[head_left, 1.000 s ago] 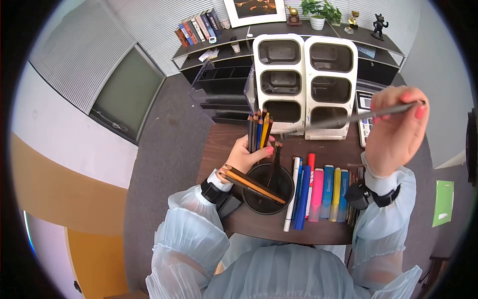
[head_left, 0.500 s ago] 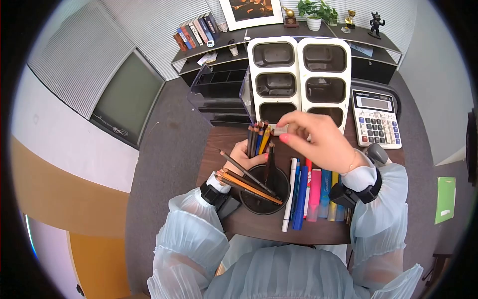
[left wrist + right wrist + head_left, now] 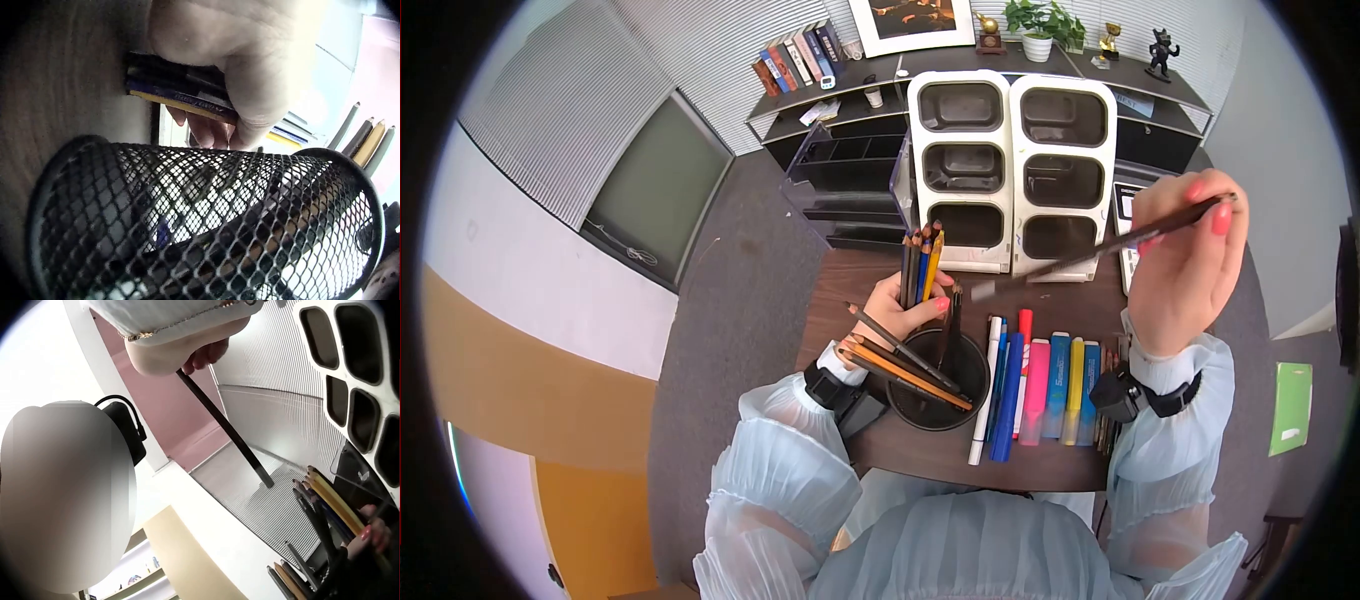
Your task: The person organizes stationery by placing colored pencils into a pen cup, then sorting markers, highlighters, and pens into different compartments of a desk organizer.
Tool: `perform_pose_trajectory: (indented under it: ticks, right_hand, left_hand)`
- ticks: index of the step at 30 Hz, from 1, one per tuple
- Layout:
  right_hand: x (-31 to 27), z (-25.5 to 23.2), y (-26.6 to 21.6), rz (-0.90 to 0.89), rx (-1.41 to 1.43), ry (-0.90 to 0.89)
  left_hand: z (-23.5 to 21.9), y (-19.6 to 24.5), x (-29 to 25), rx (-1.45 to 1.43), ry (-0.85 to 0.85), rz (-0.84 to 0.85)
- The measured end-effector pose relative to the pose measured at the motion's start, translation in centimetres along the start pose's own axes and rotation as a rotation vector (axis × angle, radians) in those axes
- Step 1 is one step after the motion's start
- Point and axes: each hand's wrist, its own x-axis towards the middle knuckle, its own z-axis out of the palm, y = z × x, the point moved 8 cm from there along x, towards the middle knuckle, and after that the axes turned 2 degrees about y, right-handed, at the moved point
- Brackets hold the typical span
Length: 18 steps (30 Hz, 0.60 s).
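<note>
My left hand grips an upright bundle of colored pencils, blue, yellow and dark ones among them, just behind a black mesh pen cup. Several pencils lean left in the cup, and a dark slender item stands at its back edge. Raised at the right, my right hand pinches a dark brown pencil by its pointed end; its blunt end slants down toward the cup. The right wrist view shows that pencil in the air, apart from the bundle.
Right of the cup lies a row of markers and highlighters, with more pencils under the right wrist. Two white organizers stand behind, beside a clear desk rack. A calculator is partly hidden by the right hand.
The grey pencil the right hand held earlier now leans in the cup. The right hand came to the bundle, then moved right and up with a dark brown pencil. The left hand stayed in place.
</note>
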Motion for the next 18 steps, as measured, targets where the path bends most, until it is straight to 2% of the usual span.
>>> perform_pose_trajectory:
  ticks: [1, 3, 5, 9, 11, 12, 14, 18]
  right_hand:
    - [-0.3, 0.5, -0.2, 0.038, -0.036, -0.053]
    - [-1.6, 2.9, 0.0, 0.161, -0.200, -0.274]
    - [-2.4, 6.0, 0.3, 0.062, -0.246, -0.577]
    - [-3.1, 7.1, 0.8, 0.079, -0.342, -0.645]
    - [-3.6, 6.7, 2.8, 0.194, -0.474, -0.563]
    - [-3.7, 6.6, 3.2, 0.194, -0.477, -0.559]
    - [-5.1, 6.9, 6.1, 0.417, -0.544, -0.720]
    - [-6.5, 7.0, 7.8, 0.421, -0.526, -0.789]
  left_hand:
    - [0.0, -0.1, 0.0, -0.018, -0.005, 0.009]
    - [0.0, -0.4, 0.1, -0.034, -0.014, 0.017]
    - [-0.1, -0.3, 0.2, -0.054, 0.010, 0.054]
    - [-0.1, -0.1, -0.2, -0.009, 0.028, -0.022]
    - [-0.1, -0.1, 0.1, 0.032, -0.017, 0.080]
    - [-0.1, -0.2, 0.1, 0.033, -0.022, 0.081]
    - [0.2, -0.4, 0.0, 0.088, -0.050, 0.029]
    - [0.8, 0.2, -0.4, 0.024, -0.006, 0.010]
